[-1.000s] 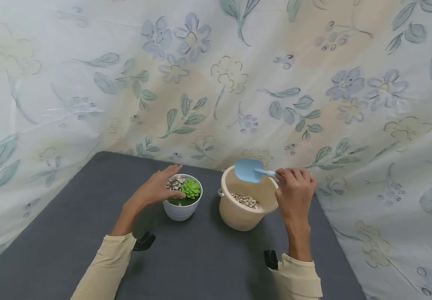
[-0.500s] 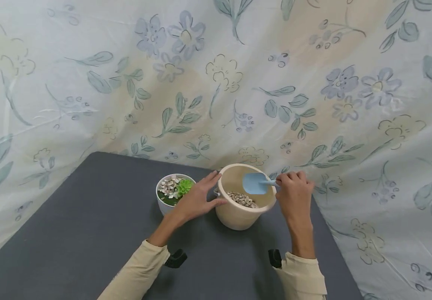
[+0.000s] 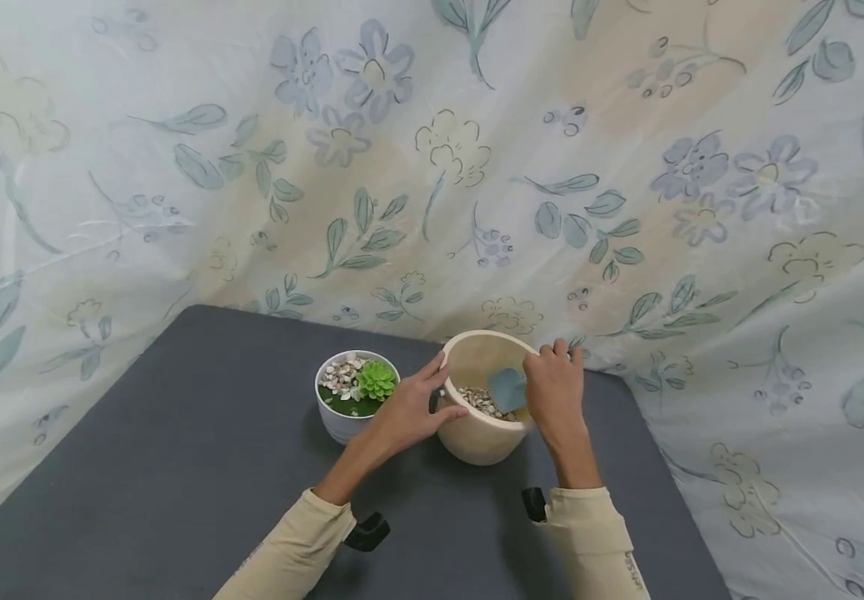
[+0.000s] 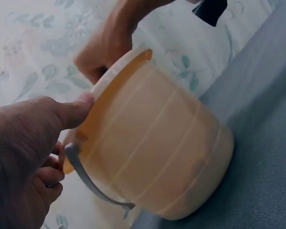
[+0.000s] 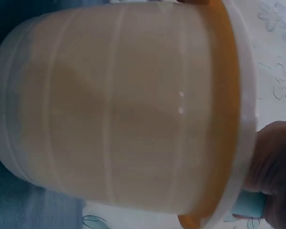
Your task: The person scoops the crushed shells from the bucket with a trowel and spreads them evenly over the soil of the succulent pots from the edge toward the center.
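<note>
A beige bucket (image 3: 476, 437) with pebbles (image 3: 476, 401) in its bottom stands on the grey table (image 3: 177, 450), tipped slightly toward me. My left hand (image 3: 437, 402) holds its left side, thumb (image 4: 78, 107) on the rim and fingers by the grey handle (image 4: 93, 183). My right hand (image 3: 546, 377) grips a light blue scoop (image 3: 507, 388) whose blade is down inside the bucket at the pebbles. In the right wrist view the bucket (image 5: 124, 109) fills the frame, with the scoop's handle (image 5: 250, 205) at the rim.
A white pot (image 3: 342, 421) with a green succulent (image 3: 376, 380) and pebbles stands just left of the bucket, beside my left wrist. A floral cloth (image 3: 432, 167) hangs close behind and to the right of the table.
My left hand left the white pot and took hold of the bucket's side. My right hand lowered the scoop from above the rim down into the bucket.
</note>
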`<control>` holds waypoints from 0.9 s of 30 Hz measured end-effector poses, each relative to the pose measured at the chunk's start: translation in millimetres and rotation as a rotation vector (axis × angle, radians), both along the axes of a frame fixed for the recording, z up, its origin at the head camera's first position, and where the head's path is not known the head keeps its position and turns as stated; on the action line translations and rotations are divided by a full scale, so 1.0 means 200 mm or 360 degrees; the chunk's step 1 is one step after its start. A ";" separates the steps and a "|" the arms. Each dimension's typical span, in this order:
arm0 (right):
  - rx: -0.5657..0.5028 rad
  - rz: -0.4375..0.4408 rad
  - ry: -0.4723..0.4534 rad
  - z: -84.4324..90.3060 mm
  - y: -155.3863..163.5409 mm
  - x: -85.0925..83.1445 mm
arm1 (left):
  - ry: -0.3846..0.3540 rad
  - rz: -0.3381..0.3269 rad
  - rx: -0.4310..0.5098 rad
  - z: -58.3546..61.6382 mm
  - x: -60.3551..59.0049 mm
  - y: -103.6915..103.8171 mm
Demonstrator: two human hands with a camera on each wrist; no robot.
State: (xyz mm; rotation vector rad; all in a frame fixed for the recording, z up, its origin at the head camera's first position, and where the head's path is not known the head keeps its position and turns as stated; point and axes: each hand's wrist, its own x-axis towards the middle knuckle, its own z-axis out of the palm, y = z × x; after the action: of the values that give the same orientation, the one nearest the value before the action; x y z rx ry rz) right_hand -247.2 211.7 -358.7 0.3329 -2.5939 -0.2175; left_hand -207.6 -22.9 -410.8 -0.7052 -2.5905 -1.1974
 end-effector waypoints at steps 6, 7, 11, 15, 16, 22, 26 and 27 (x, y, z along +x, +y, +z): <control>-0.0045 0.0036 -0.0196 -0.02 -0.07 -0.03 | 0.0001 0.0012 0.0006 0.00 0.00 -0.02; -0.0071 0.0057 -0.0246 -0.02 -0.07 -0.03 | 0.0009 0.0004 0.0005 0.00 0.00 -0.02; -0.0223 0.0095 -0.0428 -0.05 -0.10 -0.03 | 0.0030 -0.0022 0.0016 -0.01 -0.01 -0.02; -0.0424 0.0083 -0.0498 -0.08 -0.11 -0.02 | 0.0028 -0.0015 0.0008 -0.01 0.00 -0.02; -0.0463 0.0080 -0.0497 -0.08 -0.11 -0.01 | 0.0023 -0.0012 0.0008 -0.01 0.00 -0.02; -0.0582 0.0063 -0.0394 -0.07 -0.10 0.02 | 0.0001 -0.0023 0.0025 -0.02 0.01 -0.01; -0.0678 0.0058 -0.0361 -0.02 -0.09 0.04 | -0.0009 -0.0021 0.0022 -0.02 0.01 -0.02; -0.0703 0.0050 -0.0360 -0.01 -0.08 0.05 | -0.0008 -0.0017 0.0022 -0.02 0.01 -0.02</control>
State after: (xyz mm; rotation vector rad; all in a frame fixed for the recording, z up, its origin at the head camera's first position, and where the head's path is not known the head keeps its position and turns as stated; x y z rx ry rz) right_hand -237.0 195.2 -361.4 0.2466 -2.7585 0.4233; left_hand -205.1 -26.9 -414.4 -0.7150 -2.5831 -1.2203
